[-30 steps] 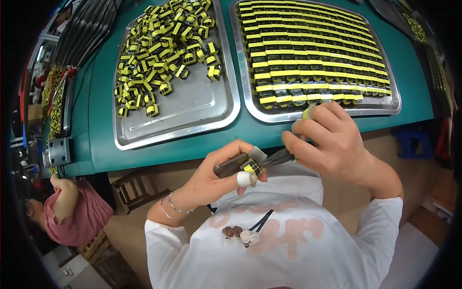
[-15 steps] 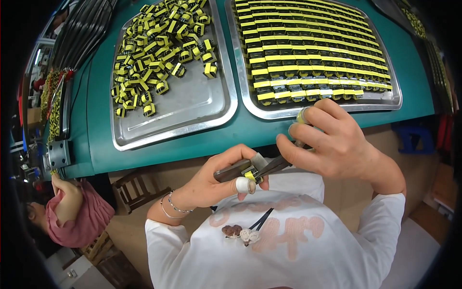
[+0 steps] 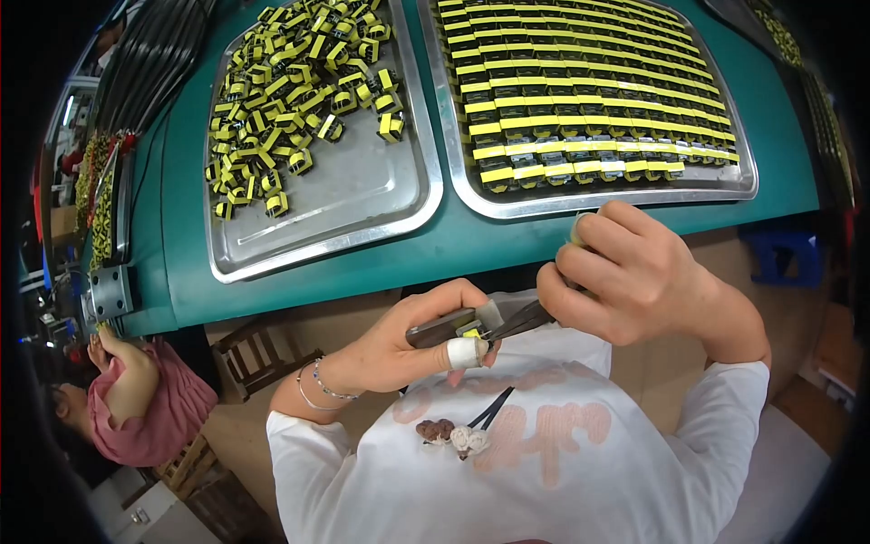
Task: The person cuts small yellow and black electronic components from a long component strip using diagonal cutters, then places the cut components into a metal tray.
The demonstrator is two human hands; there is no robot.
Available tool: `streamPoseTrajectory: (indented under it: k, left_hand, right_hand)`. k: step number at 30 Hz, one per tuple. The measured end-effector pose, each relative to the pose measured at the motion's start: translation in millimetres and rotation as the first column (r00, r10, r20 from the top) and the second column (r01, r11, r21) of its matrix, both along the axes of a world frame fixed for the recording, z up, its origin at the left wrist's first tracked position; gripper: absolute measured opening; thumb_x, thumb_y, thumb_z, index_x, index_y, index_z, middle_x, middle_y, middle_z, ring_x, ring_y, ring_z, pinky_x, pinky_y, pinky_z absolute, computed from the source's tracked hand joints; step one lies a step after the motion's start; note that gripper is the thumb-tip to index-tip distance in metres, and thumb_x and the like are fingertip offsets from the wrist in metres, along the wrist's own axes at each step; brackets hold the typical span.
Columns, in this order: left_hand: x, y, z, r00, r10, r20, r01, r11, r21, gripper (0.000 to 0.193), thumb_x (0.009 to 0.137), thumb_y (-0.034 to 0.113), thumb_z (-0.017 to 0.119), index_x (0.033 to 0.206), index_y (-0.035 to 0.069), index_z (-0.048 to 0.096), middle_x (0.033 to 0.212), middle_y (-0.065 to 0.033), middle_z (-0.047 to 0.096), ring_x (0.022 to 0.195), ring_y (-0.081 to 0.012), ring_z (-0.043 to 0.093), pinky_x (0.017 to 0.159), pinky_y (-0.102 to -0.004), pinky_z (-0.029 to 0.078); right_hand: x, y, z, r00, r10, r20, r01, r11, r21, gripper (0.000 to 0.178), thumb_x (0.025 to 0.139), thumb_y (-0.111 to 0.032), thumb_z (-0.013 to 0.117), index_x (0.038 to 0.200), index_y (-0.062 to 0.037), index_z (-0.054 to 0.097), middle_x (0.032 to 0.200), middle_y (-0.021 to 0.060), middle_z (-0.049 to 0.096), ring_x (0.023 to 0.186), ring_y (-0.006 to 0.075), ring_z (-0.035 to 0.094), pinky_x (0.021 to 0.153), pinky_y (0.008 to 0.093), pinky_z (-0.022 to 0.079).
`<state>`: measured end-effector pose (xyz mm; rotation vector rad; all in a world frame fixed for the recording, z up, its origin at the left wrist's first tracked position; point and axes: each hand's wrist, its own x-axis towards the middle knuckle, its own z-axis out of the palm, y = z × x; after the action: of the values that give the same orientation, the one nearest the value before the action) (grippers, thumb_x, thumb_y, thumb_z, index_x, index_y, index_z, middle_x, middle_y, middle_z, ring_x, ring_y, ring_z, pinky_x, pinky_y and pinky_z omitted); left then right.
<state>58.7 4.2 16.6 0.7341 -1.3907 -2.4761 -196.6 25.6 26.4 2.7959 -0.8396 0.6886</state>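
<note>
My left hand, with white tape round the thumb and a wrapped fingertip, pinches a small yellow-and-black transformer. A dark flat bar lies against the same hand's palm; its kind is unclear. My right hand is closed round a dark pointed tool, perhaps tweezers or slim pliers. The tool's tip meets the transformer's edge, near a thin wire or pin. Its grip end is hidden by my fingers. Wrapping also shows on a right fingertip.
On the green table, a left metal tray holds a loose heap of transformers. A right tray holds them in tight rows. Black cables lie far left. Another person in a pink top sits lower left.
My right hand has moved slightly right and down with the pointed tool, whose narrow tip now shows at the transformer. My left hand keeps its hold, nearly in place.
</note>
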Motion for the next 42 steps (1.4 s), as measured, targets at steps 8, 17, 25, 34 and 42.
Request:
streamPoseTrajectory:
  k: [8, 17, 25, 34, 42]
  left_hand:
    - [0, 0, -5, 0.995, -0.100, 0.009, 0.099, 0.995, 0.019, 0.020, 0.091, 0.014, 0.058, 0.104, 0.002, 0.049, 0.089, -0.0086, 0.059, 0.071, -0.0097, 0.055, 0.061, -0.0243, 0.046]
    - [3, 4, -5, 0.992, -0.118, 0.040, 0.115, 0.991, 0.066, 0.023, 0.091, 0.018, 0.059, 0.104, 0.002, 0.049, 0.092, -0.0084, 0.058, 0.079, -0.0113, 0.056, 0.065, -0.0249, 0.050]
    - [0, 11, -9, 0.995, -0.102, 0.000, 0.101, 0.985, 0.141, 0.024, 0.091, 0.019, 0.059, 0.105, 0.001, 0.048, 0.095, -0.0085, 0.058, 0.084, -0.0123, 0.057, 0.066, -0.0258, 0.051]
    - [-2, 13, -10, 0.994, -0.108, 0.001, 0.107, 0.981, 0.162, 0.027, 0.091, 0.019, 0.060, 0.107, 0.001, 0.048, 0.093, -0.0072, 0.057, 0.084, -0.0122, 0.057, 0.068, -0.0260, 0.052]
    - [-2, 18, -13, 1.000, 0.000, -0.007, 0.001, 0.995, 0.101, 0.034, 0.089, 0.023, 0.062, 0.107, 0.001, 0.045, 0.092, -0.0127, 0.058, 0.084, -0.0161, 0.059, 0.065, -0.0288, 0.055]
  right_hand:
    - [-2, 4, -5, 1.000, -0.001, 0.001, 0.001, 1.000, -0.011, 0.020, 0.056, -0.014, 0.062, 0.072, -0.0064, 0.053, 0.062, 0.0014, 0.038, 0.056, 0.0162, 0.042, 0.046, 0.0265, 0.031]
    - [-2, 9, -16, 0.999, 0.014, 0.051, -0.015, 1.000, 0.024, 0.020, 0.056, -0.014, 0.062, 0.072, -0.0065, 0.053, 0.063, 0.0018, 0.040, 0.056, 0.0170, 0.042, 0.047, 0.0266, 0.032]
    - [-3, 18, -22, 0.996, -0.015, 0.084, 0.008, 0.997, 0.081, 0.019, 0.056, -0.010, 0.065, 0.072, -0.0066, 0.054, 0.063, 0.0013, 0.045, 0.055, 0.0165, 0.042, 0.046, 0.0267, 0.033]
    - [-3, 28, -29, 0.984, -0.104, 0.142, 0.089, 0.990, 0.110, 0.021, 0.055, -0.013, 0.065, 0.075, -0.0086, 0.057, 0.069, 0.0019, 0.051, 0.059, 0.0182, 0.047, 0.052, 0.0288, 0.039]
    - [1, 25, -27, 0.970, -0.145, 0.194, 0.110, 0.977, 0.182, 0.028, 0.053, -0.017, 0.065, 0.080, -0.0088, 0.061, 0.078, 0.0028, 0.055, 0.066, 0.0204, 0.050, 0.059, 0.0332, 0.044]
